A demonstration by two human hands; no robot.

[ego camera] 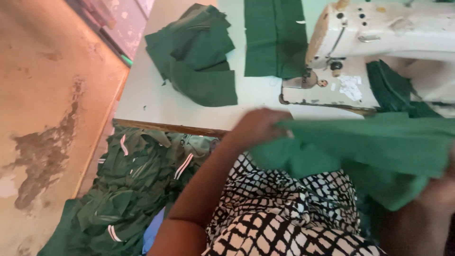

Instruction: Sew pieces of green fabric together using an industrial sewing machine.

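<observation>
Apparently green cloth (369, 142) between both hands.

Green cloth (360, 147), white sewing machine (379, 28), black-and-white checked garment (284, 213), green white-striped pile (132, 189), pale table (156, 99)

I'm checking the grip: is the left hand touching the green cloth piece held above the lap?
Touching. The head view shows the left hand closed over the edge of the green cloth piece, with no gap.

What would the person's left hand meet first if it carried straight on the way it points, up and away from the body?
Probably the white table top, then the sewing machine's base; depth is unclear. The left hand grips green cloth.
</observation>
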